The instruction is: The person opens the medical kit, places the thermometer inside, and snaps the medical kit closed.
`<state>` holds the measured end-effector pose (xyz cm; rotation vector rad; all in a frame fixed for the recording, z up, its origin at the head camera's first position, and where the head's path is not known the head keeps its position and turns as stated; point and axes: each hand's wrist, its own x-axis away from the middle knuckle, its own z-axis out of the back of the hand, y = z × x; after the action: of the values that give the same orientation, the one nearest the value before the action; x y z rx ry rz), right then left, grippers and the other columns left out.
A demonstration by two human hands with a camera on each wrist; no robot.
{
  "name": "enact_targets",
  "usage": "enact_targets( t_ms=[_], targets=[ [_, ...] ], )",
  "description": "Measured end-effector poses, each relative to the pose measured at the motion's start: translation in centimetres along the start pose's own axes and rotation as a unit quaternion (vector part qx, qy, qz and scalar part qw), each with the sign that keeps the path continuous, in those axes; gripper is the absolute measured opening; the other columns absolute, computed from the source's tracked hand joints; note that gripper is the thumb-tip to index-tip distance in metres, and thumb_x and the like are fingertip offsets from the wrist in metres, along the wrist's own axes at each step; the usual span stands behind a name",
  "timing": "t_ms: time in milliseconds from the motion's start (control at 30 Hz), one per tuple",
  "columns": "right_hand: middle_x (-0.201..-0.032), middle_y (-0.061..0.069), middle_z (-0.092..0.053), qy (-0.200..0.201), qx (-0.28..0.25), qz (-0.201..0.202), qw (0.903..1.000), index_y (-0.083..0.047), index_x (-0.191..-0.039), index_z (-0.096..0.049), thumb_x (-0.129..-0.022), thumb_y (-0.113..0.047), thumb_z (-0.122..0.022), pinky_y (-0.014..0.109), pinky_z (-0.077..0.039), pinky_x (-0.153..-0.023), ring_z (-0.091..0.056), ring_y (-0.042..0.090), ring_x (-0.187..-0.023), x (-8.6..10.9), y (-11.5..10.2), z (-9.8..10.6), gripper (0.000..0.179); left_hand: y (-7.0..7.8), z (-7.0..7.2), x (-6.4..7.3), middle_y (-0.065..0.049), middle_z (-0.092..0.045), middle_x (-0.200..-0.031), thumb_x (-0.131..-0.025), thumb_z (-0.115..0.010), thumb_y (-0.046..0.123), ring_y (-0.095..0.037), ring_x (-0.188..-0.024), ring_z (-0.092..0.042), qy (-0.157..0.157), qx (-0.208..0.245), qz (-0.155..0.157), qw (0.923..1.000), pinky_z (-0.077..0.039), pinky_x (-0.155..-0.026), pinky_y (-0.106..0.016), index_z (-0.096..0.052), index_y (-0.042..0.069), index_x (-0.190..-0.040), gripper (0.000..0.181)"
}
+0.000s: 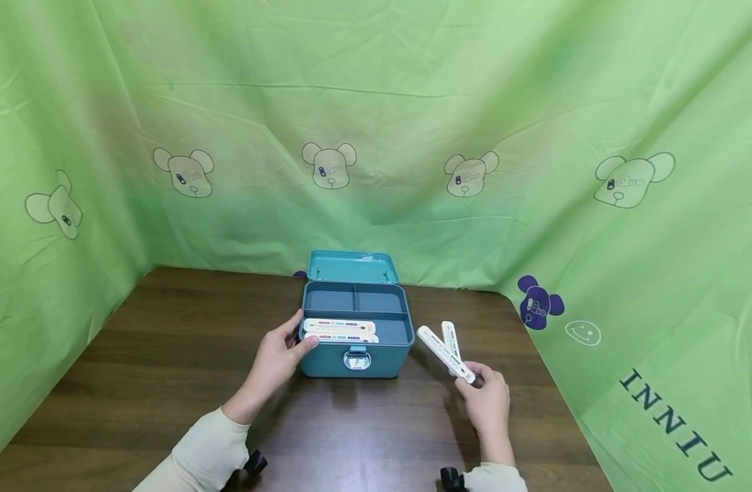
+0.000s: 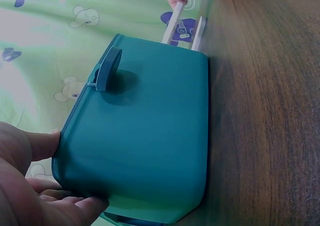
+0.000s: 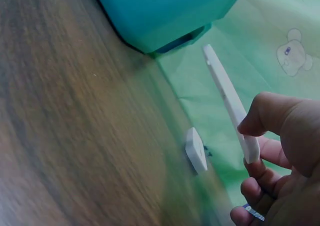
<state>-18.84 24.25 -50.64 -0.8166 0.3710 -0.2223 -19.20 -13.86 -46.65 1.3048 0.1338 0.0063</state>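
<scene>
A teal storage box (image 1: 382,362) stands on the table with its lid (image 1: 353,266) tipped back. My left hand (image 1: 276,359) grips its left front corner, thumb over the rim, fingers along the side. Two white flat sticks with small print (image 1: 339,326) lie side by side in the front compartment. To the right of the box, my right hand (image 1: 488,403) pinches one end of a similar white stick (image 3: 227,93) between thumb and fingers. The held stick slants up toward the box. Another white stick (image 3: 196,151) lies on the table beyond it, partly overlapped in the head view.
The box's rear part has two shallow compartments (image 1: 329,298), and a clasp (image 1: 357,359) hangs at its front. A brown wooden table (image 1: 197,342) reaches back to a green cloth (image 1: 376,82) printed with bear heads, which surrounds the back and both sides.
</scene>
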Motion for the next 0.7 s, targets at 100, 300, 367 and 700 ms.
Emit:
enact_targets(
  t_ms=[100, 300, 367, 700],
  targets=[
    [-0.106, 0.021, -0.065, 0.01, -0.016, -0.015, 0.9997, 0.0, -0.114, -0.074, -0.081, -0.005, -0.073, 0.037, -0.04, -0.083, -0.058, 0.033, -0.101, -0.3, 0.1, -0.1, 0.034, 0.0, 0.1, 0.0, -0.018, -0.044, -0.157, -0.096, -0.074, 0.016, -0.03, -0.144, -0.044, -0.003, 0.001, -0.004, 1.0, -0.043, -0.112, -0.044, -0.042, 0.001, -0.154, 0.068],
    [-0.11, 0.019, -0.061, 0.012, -0.064, -0.003, 0.9979, 0.002, -0.118, -0.071, -0.084, -0.001, -0.071, 0.017, -0.039, -0.079, -0.056, 0.025, -0.101, -1.0, -0.6, 0.5, 0.035, 0.1, 0.1, 0.1, -0.018, -0.044, -0.157, -0.096, -0.074, 0.016, -0.03, -0.143, -0.045, -0.001, 0.003, -0.002, 1.0, -0.043, -0.112, -0.044, -0.042, 0.002, -0.155, 0.068],
    [-0.112, 0.019, -0.06, 0.005, -0.084, 0.01, 0.9964, 0.004, -0.119, -0.071, -0.084, 0.002, -0.07, 0.009, -0.041, -0.08, -0.055, 0.021, -0.101, -1.3, -1.1, 0.7, 0.035, 0.1, 0.1, 0.1, -0.018, -0.045, -0.157, -0.096, -0.074, 0.016, -0.029, -0.143, -0.045, 0.002, 0.004, -0.001, 1.0, -0.043, -0.112, -0.043, -0.042, 0.002, -0.154, 0.068],
    [-0.114, 0.012, -0.06, -0.054, -0.114, 0.089, 0.988, -0.001, -0.124, -0.07, -0.089, 0.004, -0.071, 0.009, -0.047, -0.079, -0.054, 0.007, -0.094, -3.7, -3.3, 2.7, 0.036, 0.1, 0.0, -0.1, -0.017, -0.043, -0.158, -0.096, -0.074, 0.017, -0.03, -0.144, -0.044, 0.0, -0.002, -0.001, 1.0, -0.043, -0.112, -0.043, -0.042, 0.002, -0.155, 0.068]
  ],
)
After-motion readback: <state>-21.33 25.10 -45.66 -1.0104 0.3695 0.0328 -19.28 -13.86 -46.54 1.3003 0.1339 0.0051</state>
